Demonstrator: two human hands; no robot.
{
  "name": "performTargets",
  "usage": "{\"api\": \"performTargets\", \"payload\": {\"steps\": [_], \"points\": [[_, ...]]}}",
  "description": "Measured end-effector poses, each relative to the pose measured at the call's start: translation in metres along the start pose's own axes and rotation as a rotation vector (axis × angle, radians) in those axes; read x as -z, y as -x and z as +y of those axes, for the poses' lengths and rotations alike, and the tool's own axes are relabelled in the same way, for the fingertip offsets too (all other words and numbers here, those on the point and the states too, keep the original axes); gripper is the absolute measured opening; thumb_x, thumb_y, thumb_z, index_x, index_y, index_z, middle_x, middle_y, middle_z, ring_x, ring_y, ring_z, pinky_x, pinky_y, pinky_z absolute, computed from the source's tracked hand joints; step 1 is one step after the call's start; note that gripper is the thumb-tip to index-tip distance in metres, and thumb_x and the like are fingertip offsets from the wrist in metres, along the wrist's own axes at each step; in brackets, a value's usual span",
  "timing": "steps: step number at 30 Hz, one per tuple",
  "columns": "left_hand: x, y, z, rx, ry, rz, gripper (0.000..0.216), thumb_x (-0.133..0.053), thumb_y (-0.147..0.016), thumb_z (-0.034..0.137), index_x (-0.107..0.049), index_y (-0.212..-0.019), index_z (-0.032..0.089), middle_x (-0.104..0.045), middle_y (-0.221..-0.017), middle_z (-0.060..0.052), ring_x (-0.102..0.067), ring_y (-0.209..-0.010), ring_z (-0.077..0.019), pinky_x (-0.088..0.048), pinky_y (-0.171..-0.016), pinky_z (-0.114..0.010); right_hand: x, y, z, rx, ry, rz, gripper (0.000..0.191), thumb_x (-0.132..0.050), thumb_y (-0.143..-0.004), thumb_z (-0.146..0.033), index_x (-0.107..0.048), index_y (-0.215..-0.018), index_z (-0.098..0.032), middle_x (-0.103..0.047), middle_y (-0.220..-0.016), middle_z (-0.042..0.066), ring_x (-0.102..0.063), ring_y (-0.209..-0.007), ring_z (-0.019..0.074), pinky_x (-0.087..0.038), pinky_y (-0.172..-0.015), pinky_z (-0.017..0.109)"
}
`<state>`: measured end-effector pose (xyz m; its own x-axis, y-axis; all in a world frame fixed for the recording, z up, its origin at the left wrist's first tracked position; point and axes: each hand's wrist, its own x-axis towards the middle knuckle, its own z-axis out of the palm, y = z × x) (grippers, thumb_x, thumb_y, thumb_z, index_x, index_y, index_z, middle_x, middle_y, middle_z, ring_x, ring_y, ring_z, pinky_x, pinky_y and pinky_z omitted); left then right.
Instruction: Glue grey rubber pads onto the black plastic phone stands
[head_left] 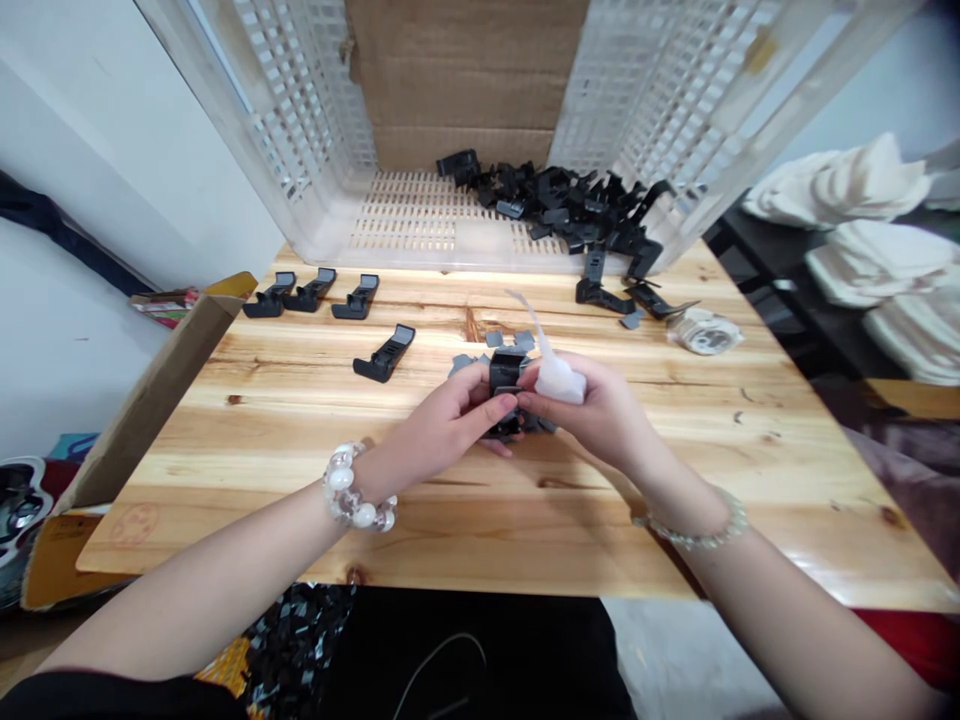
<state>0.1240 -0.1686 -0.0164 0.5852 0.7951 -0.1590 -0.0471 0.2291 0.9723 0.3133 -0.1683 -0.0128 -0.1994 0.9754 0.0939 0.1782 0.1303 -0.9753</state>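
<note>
My left hand point(450, 420) and my right hand point(596, 405) meet over the middle of the wooden table point(300, 470). Together they pinch a small black plastic part point(505, 372). My right hand also grips a small white squeeze bottle point(559, 378) whose thin nozzle points up and to the left. A few small grey flat pieces point(495, 340) lie just behind the black part. Both hands have their fingers closed.
Several finished black parts point(384, 355) lie in a loose row at the left. A white slatted crate point(420, 210) on its side at the back holds a pile of black parts point(570, 205). A tape roll point(705, 332) sits right; a cardboard box point(142, 400) stands left.
</note>
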Motion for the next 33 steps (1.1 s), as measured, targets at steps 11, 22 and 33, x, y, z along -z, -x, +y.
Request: {"api": "performTargets", "payload": {"steps": [11,22,33], "points": [[-0.0016,0.0006,0.0002,0.028,0.002,-0.035,0.028,-0.061,-0.089,0.040,-0.051,-0.104,0.018,-0.064,-0.099,-0.006,-0.068,-0.081,-0.0174,-0.060,-0.063,-0.028,0.0012,0.0004,-0.0015,0.144,0.041,0.201,0.013,-0.076,-0.072,-0.025,-0.063,-0.075,-0.021,-0.059,-0.083,0.001,-0.057,-0.078,0.0168,-0.046,-0.071,0.032],[-0.0022,0.0014,-0.0027,0.051,0.007,-0.071,0.025,-0.058,-0.091,0.035,-0.050,-0.106,0.017,-0.062,-0.099,-0.007,-0.068,-0.078,-0.0155,-0.060,-0.060,-0.026,0.0009,0.0004,0.0025,0.294,0.194,0.167,0.009,-0.073,-0.075,-0.020,-0.064,-0.077,-0.021,-0.067,-0.090,0.003,-0.063,-0.087,0.0201,-0.049,-0.084,0.038],[-0.0026,0.0016,-0.0025,0.046,0.010,-0.090,0.021,-0.056,-0.092,0.033,-0.050,-0.104,0.017,-0.059,-0.095,-0.004,-0.067,-0.078,-0.0149,-0.061,-0.060,-0.026,0.0008,0.0003,0.0010,0.427,0.345,0.145,0.009,-0.070,-0.079,-0.016,-0.063,-0.078,-0.022,-0.068,-0.086,0.002,-0.063,-0.085,0.0187,-0.050,-0.080,0.034]]}}
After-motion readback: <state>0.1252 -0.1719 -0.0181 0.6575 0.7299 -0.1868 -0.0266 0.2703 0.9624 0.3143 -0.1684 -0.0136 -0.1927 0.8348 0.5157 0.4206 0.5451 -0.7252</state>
